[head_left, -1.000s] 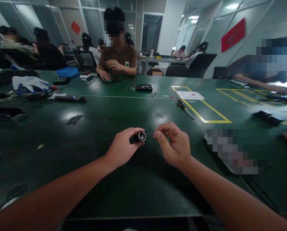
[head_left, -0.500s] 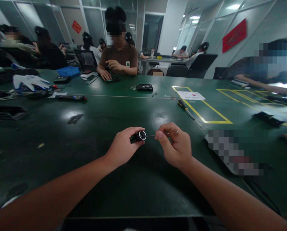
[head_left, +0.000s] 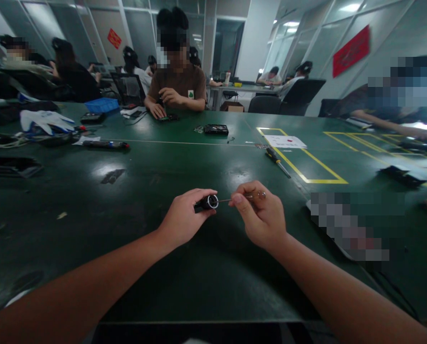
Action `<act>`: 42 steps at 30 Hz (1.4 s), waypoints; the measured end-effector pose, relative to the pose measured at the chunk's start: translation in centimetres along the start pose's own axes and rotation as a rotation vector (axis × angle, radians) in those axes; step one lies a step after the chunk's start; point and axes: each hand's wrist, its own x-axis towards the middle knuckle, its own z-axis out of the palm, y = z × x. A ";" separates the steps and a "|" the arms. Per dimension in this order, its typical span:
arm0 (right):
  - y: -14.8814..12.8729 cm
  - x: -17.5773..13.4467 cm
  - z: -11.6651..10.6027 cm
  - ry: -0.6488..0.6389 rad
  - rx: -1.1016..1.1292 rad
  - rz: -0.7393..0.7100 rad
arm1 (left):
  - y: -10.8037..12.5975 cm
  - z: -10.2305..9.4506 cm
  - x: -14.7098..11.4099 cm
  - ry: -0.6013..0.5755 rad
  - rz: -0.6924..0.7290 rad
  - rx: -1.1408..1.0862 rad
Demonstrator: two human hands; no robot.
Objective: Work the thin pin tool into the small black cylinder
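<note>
My left hand (head_left: pixel 184 217) is closed round a short black cylinder (head_left: pixel 202 203) with a silver ring at its open end, which looks like a small flashlight body. That end faces right, towards my other hand. Between the thumb and fingers of my right hand (head_left: pixel 265 217) is a thin metal rod-like tool (head_left: pixel 224 200); a shiny rounded end shows behind the fingers. The tool's tip reaches the ringed opening, but how deep it goes I cannot tell. Both hands are above the green table (head_left: pixel 145 296).
A yellow-and-black screwdriver (head_left: pixel 278 162) lies beyond my right hand, near yellow tape. To the right is a blurred-out pale flat object (head_left: pixel 342 234). White gloves (head_left: pixel 46 123), a pen-like tool (head_left: pixel 105 145) and a black device (head_left: pixel 216 129) lie farther back. A person sits opposite, another at right.
The thin tool has shifted slightly left, its tip now at the mouth of the black cylinder. Both hands stay nearly in place; the view has moved very slightly.
</note>
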 end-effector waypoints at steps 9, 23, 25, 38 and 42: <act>0.2 -0.1 0.0 -0.032 0.041 0.031 | 0.0 -0.1 0.1 -0.007 0.016 -0.009; 1.3 0.4 0.5 -0.042 0.200 0.092 | -0.4 -0.2 0.1 0.002 -0.007 -0.004; 0.8 0.2 0.3 -0.081 0.147 0.006 | -0.6 -0.2 0.1 0.012 -0.011 -0.003; 2.4 1.2 2.3 0.053 0.896 0.628 | -0.7 -0.5 0.3 0.037 -0.001 0.005; 2.9 1.6 2.0 0.017 1.010 0.815 | -0.6 -0.6 0.4 0.031 0.010 0.021</act>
